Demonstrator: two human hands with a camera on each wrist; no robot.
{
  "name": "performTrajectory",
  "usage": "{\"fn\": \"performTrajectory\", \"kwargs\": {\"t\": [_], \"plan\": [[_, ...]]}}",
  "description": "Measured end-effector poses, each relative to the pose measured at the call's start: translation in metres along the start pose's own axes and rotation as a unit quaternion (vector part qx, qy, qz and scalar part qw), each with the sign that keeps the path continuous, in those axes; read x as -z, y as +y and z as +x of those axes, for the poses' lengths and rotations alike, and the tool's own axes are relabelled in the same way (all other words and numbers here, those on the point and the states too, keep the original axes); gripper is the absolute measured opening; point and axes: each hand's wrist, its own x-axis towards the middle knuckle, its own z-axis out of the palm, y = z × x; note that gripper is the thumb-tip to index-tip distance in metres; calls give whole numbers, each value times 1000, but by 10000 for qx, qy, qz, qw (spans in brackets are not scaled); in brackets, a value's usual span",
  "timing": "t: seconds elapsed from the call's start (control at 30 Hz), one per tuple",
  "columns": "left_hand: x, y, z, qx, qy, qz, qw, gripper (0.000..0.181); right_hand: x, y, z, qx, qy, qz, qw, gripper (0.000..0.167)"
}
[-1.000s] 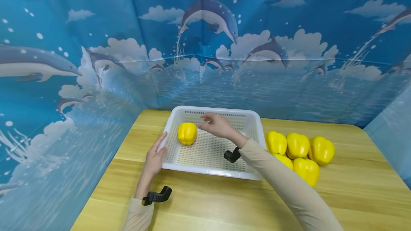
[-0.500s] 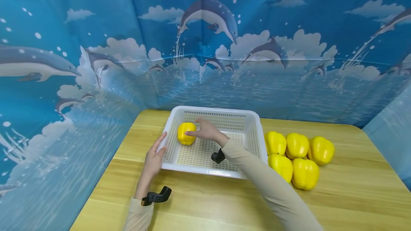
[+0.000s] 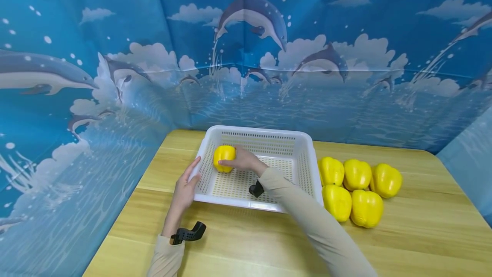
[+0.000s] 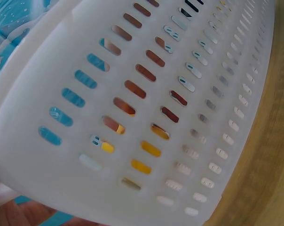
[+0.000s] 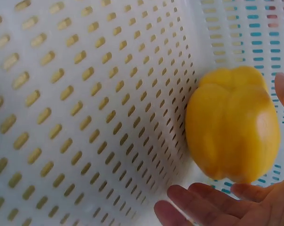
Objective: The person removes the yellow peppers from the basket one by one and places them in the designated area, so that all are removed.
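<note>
A white perforated plastic basket [image 3: 265, 204] stands on the wooden table. Inside it, at the left end, is a yellow bell pepper [image 3: 224, 157]. My right hand [image 3: 246, 160] reaches into the basket, its thumb across the front of the pepper in the head view. The right wrist view has the fingers [image 5: 212, 205] spread beside and below the bell pepper [image 5: 233, 127], not closed round it. My left hand [image 3: 183, 191] rests against the basket's left rim with fingers and thumb fairly straight. Only parts of its fingers [image 4: 27, 213] show beyond the basket wall [image 4: 109, 160] in the left wrist view.
Several more yellow bell peppers [image 3: 357, 174] lie grouped on the table right of the basket, close to its side. Wooden table surface [image 3: 246, 243] extends in front. A blue dolphin-print curtain [image 3: 246, 101] hangs behind the table.
My right hand has moved left and down inside the basket, from above its middle to the bell pepper. The left hand has stayed at the left rim.
</note>
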Motion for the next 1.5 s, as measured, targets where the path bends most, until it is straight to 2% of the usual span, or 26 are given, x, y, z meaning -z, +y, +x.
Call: {"fn": "performTrajectory", "kwargs": {"t": [0.1,0.3,0.43,0.57,0.7,0.87,1.07,1.27,1.5], "plan": [[0,3,-1,-1,-49,-13,10000,49,-3,-2,1,-22,70,-112,9999,67],[2,23,-8,110,-111,-59,9999,49,-9,-8,0,-584,259,-735,9952,93],[1,26,-10,128,-110,-41,9998,49,-13,-10,2,-744,372,-926,9922,96],[2,13,-5,174,-74,-44,9998,49,-15,-9,2,-748,448,-718,9936,95],[2,2,-1,100,11,35,9999,49,-16,-6,2,-661,549,-267,9959,96],[1,0,-1,38,44,40,10000,50,-16,-3,0,-605,671,185,9957,94],[0,0,1,0,24,12,10000,49,-15,-2,-1,-700,723,287,9945,96],[1,5,-1,87,-81,-36,9999,49,-17,-1,2,-579,716,562,9942,89],[1,30,-12,123,-130,-19,9998,49,-17,1,1,-467,738,1024,9909,79]]}}
